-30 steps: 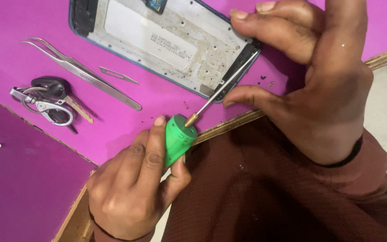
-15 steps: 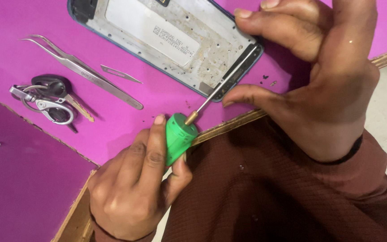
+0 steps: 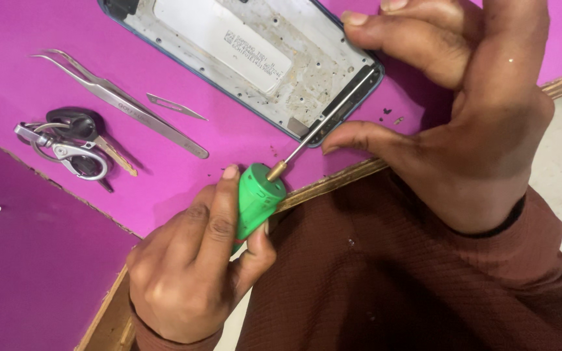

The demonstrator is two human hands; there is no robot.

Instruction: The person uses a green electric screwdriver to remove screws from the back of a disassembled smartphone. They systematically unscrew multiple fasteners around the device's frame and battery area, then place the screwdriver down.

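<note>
My left hand (image 3: 196, 266) is closed around a green-handled screwdriver (image 3: 259, 195). Its thin metal shaft (image 3: 323, 123) runs up and right along the lower right edge of an opened phone frame (image 3: 261, 58). The frame is blue-edged, grey inside, with a white label, and lies on a magenta mat (image 3: 47, 39). My right hand (image 3: 469, 123) pinches the frame's right corner, fingers above and thumb below the shaft. A brown sleeve (image 3: 424, 279) covers my right forearm.
Curved steel tweezers (image 3: 118, 97) and a small blade (image 3: 173, 106) lie on the mat left of the frame. A metal clip with a dark fob (image 3: 66, 146) sits further left. A wooden table edge (image 3: 333, 182) runs under the mat.
The phone frame has slid slightly up and left in view. Both hands and the screwdriver hold nearly the same pose.
</note>
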